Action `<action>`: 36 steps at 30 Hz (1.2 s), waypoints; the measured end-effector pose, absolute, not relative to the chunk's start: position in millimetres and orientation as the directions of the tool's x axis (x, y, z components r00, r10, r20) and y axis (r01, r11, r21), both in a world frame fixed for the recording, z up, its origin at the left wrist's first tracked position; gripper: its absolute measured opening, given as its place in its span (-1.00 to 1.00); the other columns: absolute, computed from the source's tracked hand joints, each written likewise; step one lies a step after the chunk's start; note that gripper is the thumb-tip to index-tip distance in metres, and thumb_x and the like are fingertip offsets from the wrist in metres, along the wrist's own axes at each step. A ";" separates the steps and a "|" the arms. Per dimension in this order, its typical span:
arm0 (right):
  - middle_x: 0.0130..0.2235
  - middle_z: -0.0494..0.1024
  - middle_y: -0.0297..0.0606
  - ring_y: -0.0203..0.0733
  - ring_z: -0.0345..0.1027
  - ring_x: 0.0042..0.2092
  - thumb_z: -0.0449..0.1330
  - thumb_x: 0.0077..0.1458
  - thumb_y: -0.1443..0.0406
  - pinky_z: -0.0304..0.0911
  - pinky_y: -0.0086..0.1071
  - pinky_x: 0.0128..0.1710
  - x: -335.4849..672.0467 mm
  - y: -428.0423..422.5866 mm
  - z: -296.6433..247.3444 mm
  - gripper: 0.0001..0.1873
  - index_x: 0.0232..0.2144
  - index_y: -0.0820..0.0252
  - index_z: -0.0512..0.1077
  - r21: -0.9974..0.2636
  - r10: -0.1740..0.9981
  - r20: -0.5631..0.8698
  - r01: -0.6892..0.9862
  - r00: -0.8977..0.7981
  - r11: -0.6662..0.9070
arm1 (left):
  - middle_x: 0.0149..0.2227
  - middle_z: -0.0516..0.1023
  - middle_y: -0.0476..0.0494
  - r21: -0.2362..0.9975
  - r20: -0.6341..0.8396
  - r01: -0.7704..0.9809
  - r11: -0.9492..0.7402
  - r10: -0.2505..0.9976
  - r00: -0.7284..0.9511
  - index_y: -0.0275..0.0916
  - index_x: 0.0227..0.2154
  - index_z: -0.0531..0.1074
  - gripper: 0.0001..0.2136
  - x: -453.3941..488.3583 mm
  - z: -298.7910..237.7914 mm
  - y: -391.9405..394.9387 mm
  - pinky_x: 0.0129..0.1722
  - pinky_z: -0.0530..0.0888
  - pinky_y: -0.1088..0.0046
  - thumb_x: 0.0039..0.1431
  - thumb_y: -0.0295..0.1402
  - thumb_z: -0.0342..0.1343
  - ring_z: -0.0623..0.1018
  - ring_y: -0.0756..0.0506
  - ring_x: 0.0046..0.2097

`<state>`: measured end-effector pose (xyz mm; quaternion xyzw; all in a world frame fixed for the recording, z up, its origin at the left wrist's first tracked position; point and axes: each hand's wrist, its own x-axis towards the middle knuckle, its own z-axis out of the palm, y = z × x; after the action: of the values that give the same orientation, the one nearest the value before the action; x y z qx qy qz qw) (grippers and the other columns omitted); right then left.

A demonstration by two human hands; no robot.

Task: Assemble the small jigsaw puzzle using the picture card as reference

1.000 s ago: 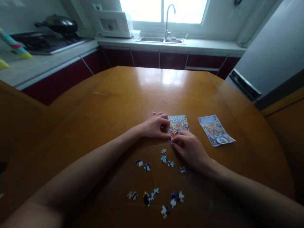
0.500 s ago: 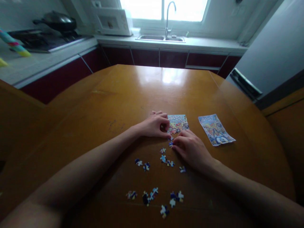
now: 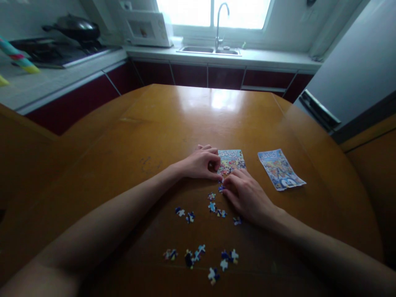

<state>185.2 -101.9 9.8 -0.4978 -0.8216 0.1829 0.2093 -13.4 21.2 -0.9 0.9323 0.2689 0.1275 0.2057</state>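
A partly assembled jigsaw puzzle lies flat on the table, its lower part hidden by my hands. My left hand rests at its left edge, fingers curled and thumb tip at the lower left corner. Just below that corner, a small blue-purple puzzle piece lies by the thumb and fingertips of my right hand. The right fingers are bent inward in a pinch; their contact with the piece is partly hidden. Several loose puzzle pieces are scattered below the hands.
A creased picture sheet lies right of the puzzle on the wooden table. More loose pieces lie near the front. Beyond the table are a counter with a sink, a microwave and a wok on the stove.
My right fingertips have shifted slightly left toward the left thumb, and the small piece beside them has moved a little left too. My left hand has stayed in place.
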 end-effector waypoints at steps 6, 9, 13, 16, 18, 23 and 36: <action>-0.22 0.46 -0.17 -0.06 0.25 -0.10 0.21 0.17 0.40 0.26 -0.19 -0.05 183.9 -102.3 9.6 -0.97 -0.34 0.20 0.42 -0.477 0.891 0.136 0.760 -0.433 0.442 | -0.31 0.45 -0.04 0.449 0.133 0.446 -0.774 0.552 0.823 -0.21 -0.48 0.45 -0.65 -13.2 -0.6 21.0 -0.11 0.11 0.29 0.00 0.00 0.30 0.35 -0.15 -0.13; -0.22 0.45 -0.14 -0.05 0.24 -0.10 0.18 0.16 0.43 0.26 -0.17 -0.05 180.8 -103.4 9.3 -0.94 -0.35 0.22 0.39 -0.473 0.895 0.116 0.768 -0.431 0.432 | -0.31 0.45 -0.04 0.445 0.135 0.446 -0.777 0.550 0.824 -0.21 -0.49 0.45 -0.66 -13.5 -1.4 21.5 -0.11 0.11 0.29 0.00 -0.01 0.30 0.35 -0.15 -0.13; -0.20 0.44 -0.12 -0.04 0.23 -0.12 0.14 0.15 0.46 0.26 -0.15 -0.06 178.6 -104.2 8.4 -0.92 -0.32 0.22 0.36 -0.487 0.896 0.117 0.762 -0.428 0.427 | -0.32 0.44 -0.03 0.437 0.146 0.441 -0.784 0.546 0.825 -0.21 -0.48 0.44 -0.65 -13.9 -2.4 21.9 -0.12 0.12 0.29 0.00 -0.01 0.30 0.36 -0.14 -0.15; -0.20 0.42 -0.11 -0.03 0.22 -0.12 0.12 0.17 0.46 0.26 -0.14 -0.07 178.6 -103.0 7.0 -0.92 -0.33 0.22 0.34 -0.483 0.901 0.120 0.769 -0.416 0.419 | -0.31 0.45 -0.03 0.438 0.151 0.438 -0.785 0.544 0.825 -0.20 -0.48 0.44 -0.65 -14.0 -2.4 21.6 -0.11 0.12 0.29 0.00 0.00 0.30 0.36 -0.14 -0.15; -0.20 0.42 -0.11 -0.03 0.22 -0.13 0.11 0.19 0.46 0.26 -0.14 -0.07 178.5 -101.6 5.8 -0.92 -0.33 0.22 0.34 -0.472 0.906 0.123 0.779 -0.406 0.413 | -0.31 0.46 -0.03 0.439 0.149 0.440 -0.783 0.546 0.824 -0.20 -0.48 0.44 -0.64 -14.0 -2.4 21.6 -0.11 0.12 0.29 0.01 0.01 0.29 0.37 -0.14 -0.15; -0.21 0.42 -0.10 -0.02 0.21 -0.13 0.09 0.21 0.44 0.25 -0.12 -0.06 177.3 -99.1 3.5 -0.92 -0.32 0.22 0.35 -0.429 0.901 0.166 0.793 -0.401 0.432 | -0.31 0.45 -0.03 0.448 0.144 0.439 -0.779 0.548 0.824 -0.19 -0.47 0.46 -0.62 -14.3 -2.8 21.9 -0.11 0.12 0.29 0.02 0.06 0.26 0.37 -0.14 -0.15; -0.21 0.44 -0.12 -0.06 0.25 -0.13 0.08 0.22 0.43 0.27 -0.18 -0.08 179.2 -103.5 10.8 -0.88 -0.30 0.21 0.41 -0.398 0.882 0.221 0.787 -0.417 0.472 | -0.30 0.47 -0.05 0.461 0.131 0.444 -0.768 0.554 0.822 -0.20 -0.48 0.44 -0.62 -13.9 -0.9 21.1 -0.10 0.12 0.29 0.02 0.06 0.26 0.36 -0.15 -0.14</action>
<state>179.2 -103.5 10.8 -0.5005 -0.8335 0.1167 0.2029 -13.9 21.1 -0.9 0.9311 0.2682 0.1310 0.2099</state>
